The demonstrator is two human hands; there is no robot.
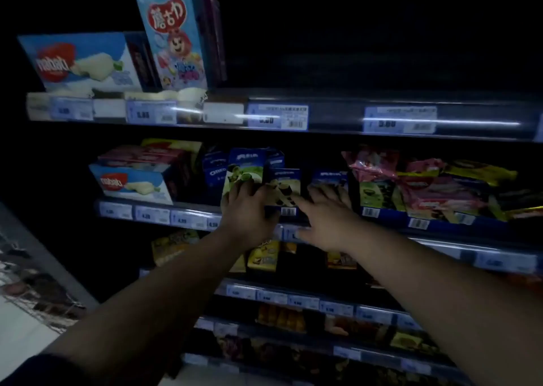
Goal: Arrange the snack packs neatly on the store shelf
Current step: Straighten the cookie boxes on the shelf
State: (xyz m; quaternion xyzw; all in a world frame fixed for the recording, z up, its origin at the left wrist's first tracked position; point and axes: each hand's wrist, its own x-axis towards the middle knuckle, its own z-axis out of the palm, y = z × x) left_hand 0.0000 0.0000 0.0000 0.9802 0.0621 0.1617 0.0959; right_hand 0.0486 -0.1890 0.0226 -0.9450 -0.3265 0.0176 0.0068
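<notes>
Several blue cookie boxes stand on the middle shelf (164, 216) of a dim store rack. My left hand (249, 212) lies with spread fingers against a green-fronted box (244, 168), its thumb reaching toward a dark blue box (283, 180) that leans forward at the shelf's front edge. My right hand (326, 218), fingers spread and fairly straight, reaches to the right of that box. Its fingertips touch another blue box (329, 177) further back. Neither hand is curled round a pack.
White-and-blue wafer boxes (132, 184) are stacked left of the cookies. Pink and yellow snack bags (426, 186) are piled to the right. A tall cartoon box (173, 39) stands on the upper shelf. Yellow boxes (263, 255) sit on the shelf below, and a wire basket (38, 291) is at lower left.
</notes>
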